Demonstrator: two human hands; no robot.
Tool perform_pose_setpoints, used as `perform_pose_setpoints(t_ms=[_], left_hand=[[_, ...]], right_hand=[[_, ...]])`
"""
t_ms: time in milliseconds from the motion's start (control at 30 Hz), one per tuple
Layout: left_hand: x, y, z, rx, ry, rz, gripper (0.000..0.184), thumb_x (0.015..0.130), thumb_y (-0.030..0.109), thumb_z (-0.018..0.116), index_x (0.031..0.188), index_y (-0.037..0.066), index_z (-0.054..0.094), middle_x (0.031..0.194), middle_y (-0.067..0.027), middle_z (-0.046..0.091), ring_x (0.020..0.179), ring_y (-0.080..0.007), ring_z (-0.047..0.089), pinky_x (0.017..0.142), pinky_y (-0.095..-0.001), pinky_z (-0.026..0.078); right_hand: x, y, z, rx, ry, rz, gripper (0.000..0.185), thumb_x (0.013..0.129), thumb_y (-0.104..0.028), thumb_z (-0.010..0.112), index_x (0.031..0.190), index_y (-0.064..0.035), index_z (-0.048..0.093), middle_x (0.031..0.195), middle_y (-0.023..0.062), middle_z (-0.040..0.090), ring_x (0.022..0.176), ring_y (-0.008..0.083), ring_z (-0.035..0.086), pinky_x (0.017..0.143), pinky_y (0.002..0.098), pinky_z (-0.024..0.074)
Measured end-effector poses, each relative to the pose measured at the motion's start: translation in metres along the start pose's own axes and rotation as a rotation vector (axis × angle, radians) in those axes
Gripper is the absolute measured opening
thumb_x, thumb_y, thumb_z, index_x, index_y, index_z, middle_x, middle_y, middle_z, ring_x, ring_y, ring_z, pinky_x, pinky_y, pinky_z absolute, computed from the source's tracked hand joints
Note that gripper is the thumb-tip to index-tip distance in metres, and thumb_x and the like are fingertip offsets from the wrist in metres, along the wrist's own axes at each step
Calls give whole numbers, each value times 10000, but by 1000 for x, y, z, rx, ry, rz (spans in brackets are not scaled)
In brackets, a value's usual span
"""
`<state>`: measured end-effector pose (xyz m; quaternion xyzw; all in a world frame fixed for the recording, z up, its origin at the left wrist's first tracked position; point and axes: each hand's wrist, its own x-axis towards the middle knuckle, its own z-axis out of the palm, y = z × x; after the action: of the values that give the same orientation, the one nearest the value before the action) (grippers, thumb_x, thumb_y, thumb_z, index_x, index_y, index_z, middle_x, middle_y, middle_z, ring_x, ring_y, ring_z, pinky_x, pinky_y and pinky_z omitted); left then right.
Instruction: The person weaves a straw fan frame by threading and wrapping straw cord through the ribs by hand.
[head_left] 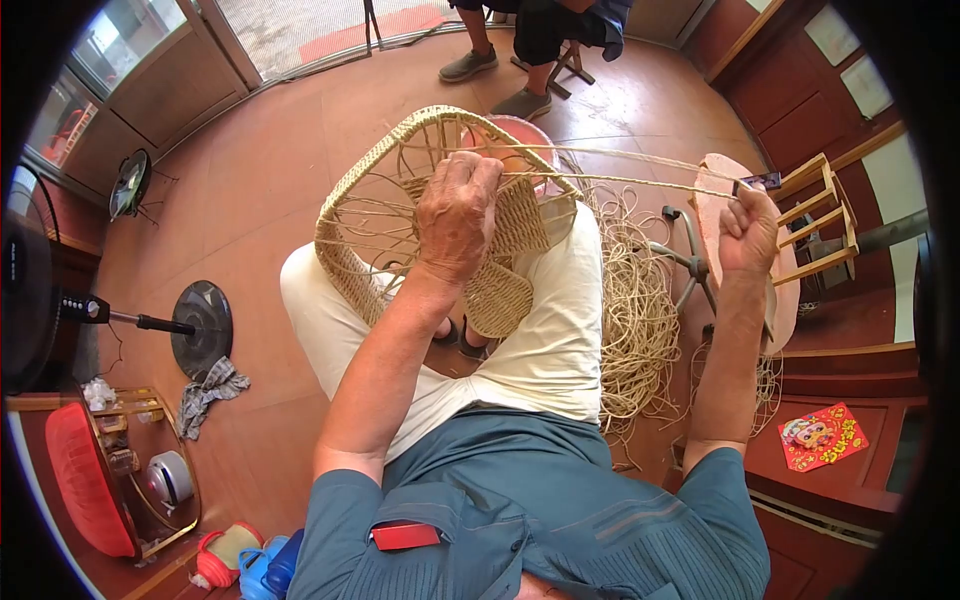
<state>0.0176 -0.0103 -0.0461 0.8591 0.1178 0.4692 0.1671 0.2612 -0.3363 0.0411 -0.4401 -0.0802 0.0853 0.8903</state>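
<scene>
Two cord strands (640, 181): pulled pretty taut from the woven frame (371, 165) over to the right hand (748, 228).
Right hand: fingers curled nearly closed, hanging onto the cord out to the side.
Left hand (458, 215): fingers bunched over the frame, can't tell what it's pinching, if anything.
Woven frame: between the legs (555, 340), partly filled in.
Loose cord pile (638, 320): floor (255, 215), just beside the right leg.
</scene>
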Motion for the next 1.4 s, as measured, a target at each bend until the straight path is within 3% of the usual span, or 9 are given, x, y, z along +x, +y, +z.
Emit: perform_pose_setpoints(t_ms=[200, 400, 500, 667, 800, 900, 1067, 1233, 1400], left_hand=[[1, 5, -5, -124, 78, -124, 84, 1024, 104, 781, 1097, 69, 760, 1005, -108, 685, 929, -339, 714, 804, -456, 575], [11, 9, -6, -60, 9, -286, 85, 1052, 123, 746, 1076, 43, 764, 1016, -154, 688, 881, -370, 725, 773, -494, 564], [16, 8, -9, 20, -49, -296, 106, 1052, 144, 743, 1066, 41, 766, 1000, -161, 706, 852, -379, 730, 766, -507, 562], [21, 7, -10, 1, -60, -363, 141, 1045, 191, 747, 1063, 57, 784, 933, -145, 742, 837, -377, 744, 771, -504, 569], [17, 0, -6, -58, -63, -306, 169, 1035, 208, 757, 1113, 72, 817, 829, -121, 741, 750, -308, 731, 732, -473, 559], [24, 11, -25, -270, -370, -573, 258, 1031, 183, 716, 1235, 47, 797, 741, -88, 703, 673, -221, 671, 699, -431, 540], [30, 3, -28, -444, -541, -692, 379, 1006, 131, 646, 1350, -10, 721, 717, -55, 662, 668, -173, 634, 696, -393, 536], [27, 16, -34, -293, -452, -598, 321, 1005, 136, 691, 1298, 9, 725, 761, -102, 704, 705, -240, 699, 717, -428, 560], [11, 22, -23, -60, -202, -341, 242, 1038, 196, 755, 1226, 62, 684, 929, -151, 777, 833, -369, 770, 789, -497, 594]], right_hand=[[22, -12, -41, 67, 76, -100, 163, 1029, -14, 735, 958, -72, 600, 837, -13, 611, 621, 59, 508, 495, 206, 380], [-19, 43, 12, -561, 205, -238, 292, 1036, -69, 765, 1296, -63, 632, 1202, 98, 746, 803, 116, 716, 551, 201, 508], [-45, 72, 29, -880, 12, -238, 336, 1043, -68, 762, 1355, -91, 639, 1279, 111, 718, 822, 120, 709, 582, 204, 547], [-92, 110, 76, -998, -312, -253, 203, 1070, -118, 768, 1263, -84, 715, 1004, 50, 759, 734, 84, 698, 627, 254, 578], [-113, 136, 108, -938, -434, -215, 223, 1066, -101, 741, 1285, -75, 711, 1137, 132, 823, 725, 73, 699, 641, 269, 591], [-119, 148, 131, -949, -489, -142, 340, 1057, -73, 717, 1394, -64, 675, 1226, 200, 826, 844, 151, 780, 741, 329, 633], [-113, 186, 156, -849, -512, -258, 505, 1059, -32, 687, 1552, -66, 585, 1204, 220, 828, 1085, 321, 819, 953, 431, 627], [-102, 217, 168, -565, -364, -239, 418, 1094, -79, 695, 1493, -25, 584, 1063, 146, 825, 890, 186, 785, 760, 322, 616], [-104, 185, 167, -201, -336, 162, 355, 1120, -123, 674, 1438, -22, 553, 941, 27, 703, 633, 19, 536, 499, 197, 403]])
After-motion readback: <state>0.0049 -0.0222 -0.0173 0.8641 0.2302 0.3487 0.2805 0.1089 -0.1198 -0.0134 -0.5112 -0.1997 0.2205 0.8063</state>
